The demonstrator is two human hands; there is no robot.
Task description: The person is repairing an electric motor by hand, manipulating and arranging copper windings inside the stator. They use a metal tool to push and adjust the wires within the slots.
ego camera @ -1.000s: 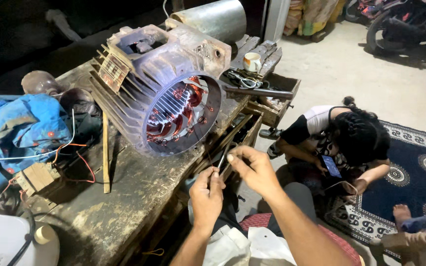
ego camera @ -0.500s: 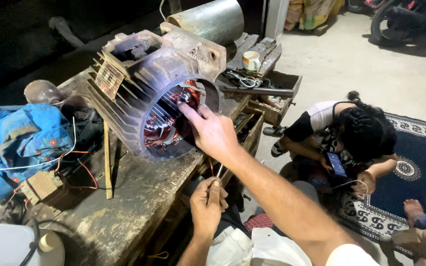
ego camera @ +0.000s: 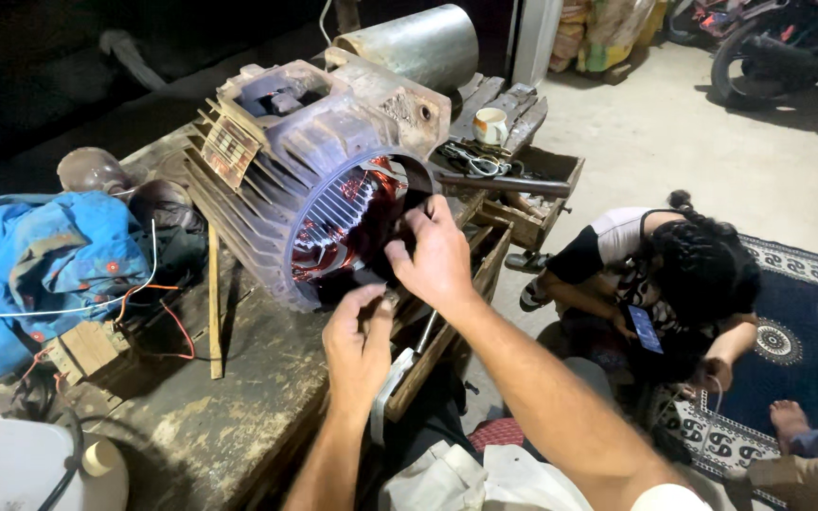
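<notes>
Leftmost in the frame, a blue cloth (ego camera: 35,255) lay bunched on the workbench (ego camera: 191,426), out of the way, with thin wires trailing beside it. Toward the centre, the finned motor housing (ego camera: 314,170) lay on its side, its open bore turned toward the person so the copper windings (ego camera: 357,222) could be reached. Just below it, the left hand (ego camera: 357,345) was raised to the bore's lower rim, fingers bunched; whether it pinched anything I could not tell. The right hand (ego camera: 437,255) reached into the opening, fingers curled against the windings. At right, another person (ego camera: 674,274) sat on the floor.
</notes>
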